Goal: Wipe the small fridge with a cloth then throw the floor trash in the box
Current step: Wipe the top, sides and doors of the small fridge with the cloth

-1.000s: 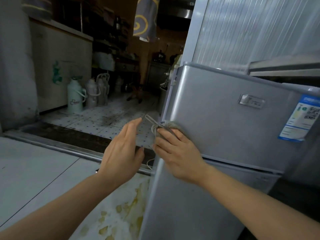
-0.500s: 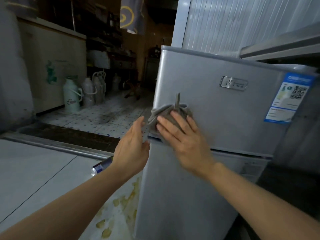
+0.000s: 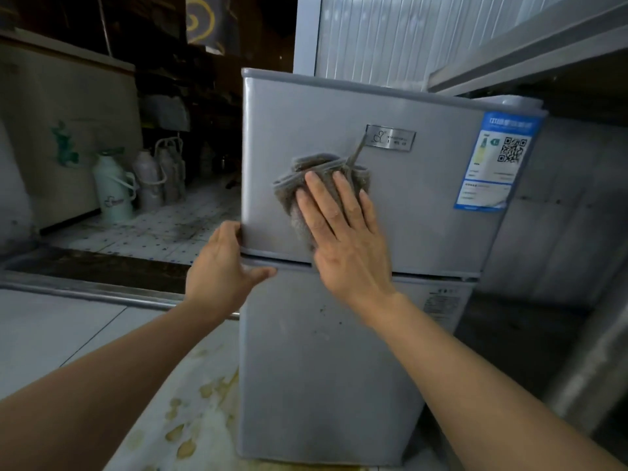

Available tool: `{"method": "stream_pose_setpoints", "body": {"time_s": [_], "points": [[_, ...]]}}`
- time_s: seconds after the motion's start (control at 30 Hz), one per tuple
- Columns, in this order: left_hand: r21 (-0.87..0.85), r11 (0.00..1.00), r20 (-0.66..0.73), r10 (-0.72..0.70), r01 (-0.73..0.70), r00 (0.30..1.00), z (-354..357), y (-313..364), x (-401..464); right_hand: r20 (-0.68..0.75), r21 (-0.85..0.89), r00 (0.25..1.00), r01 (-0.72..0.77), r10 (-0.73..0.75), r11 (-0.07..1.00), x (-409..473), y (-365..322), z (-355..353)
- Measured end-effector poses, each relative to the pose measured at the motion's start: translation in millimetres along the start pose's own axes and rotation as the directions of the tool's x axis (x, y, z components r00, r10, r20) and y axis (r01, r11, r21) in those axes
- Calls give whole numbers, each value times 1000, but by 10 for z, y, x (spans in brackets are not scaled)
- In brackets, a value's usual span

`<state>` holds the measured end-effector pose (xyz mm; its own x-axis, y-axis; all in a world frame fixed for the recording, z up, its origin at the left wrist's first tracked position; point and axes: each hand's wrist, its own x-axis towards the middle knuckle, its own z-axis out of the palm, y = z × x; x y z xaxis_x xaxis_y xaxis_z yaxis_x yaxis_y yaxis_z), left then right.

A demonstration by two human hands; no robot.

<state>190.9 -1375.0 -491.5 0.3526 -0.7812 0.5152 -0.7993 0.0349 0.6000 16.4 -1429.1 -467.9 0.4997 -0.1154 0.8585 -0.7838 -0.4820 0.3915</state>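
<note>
The small silver two-door fridge (image 3: 424, 212) stands right in front of me. A crumpled grey cloth (image 3: 306, 178) lies against its upper door, below the metal badge. My right hand (image 3: 343, 232) presses the cloth flat on the door with straight fingers. My left hand (image 3: 224, 263) holds the fridge's left edge at the seam between the two doors, with the thumb on the front face. Small dark specks dot the lower door. No floor trash or box shows in view.
A blue label (image 3: 492, 161) sticks to the upper door's right side. White thermos jugs (image 3: 114, 190) stand on the dotted tile floor at left, beyond a metal threshold (image 3: 102, 290). Yellowish stains mark the floor (image 3: 190, 426) by the fridge's left foot. A metal shelf (image 3: 530, 52) juts out at upper right.
My right hand has slid the cloth from the door's left edge up and right toward the badge. My left hand has come onto the fridge's left edge. The view has shifted left.
</note>
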Motion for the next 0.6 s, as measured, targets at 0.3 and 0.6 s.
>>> {"method": "stream_pose_setpoints", "body": {"time_s": [0.3,0.6], "points": [[-79,997,1,7,-7,1000,49,-66,24,-136,49,877,-458,460,888,-819,843,-154],[-59,994,-36,89,-91,995,37,-79,25,-186,289,582,-737,791,611,-888,765,-24]]}}
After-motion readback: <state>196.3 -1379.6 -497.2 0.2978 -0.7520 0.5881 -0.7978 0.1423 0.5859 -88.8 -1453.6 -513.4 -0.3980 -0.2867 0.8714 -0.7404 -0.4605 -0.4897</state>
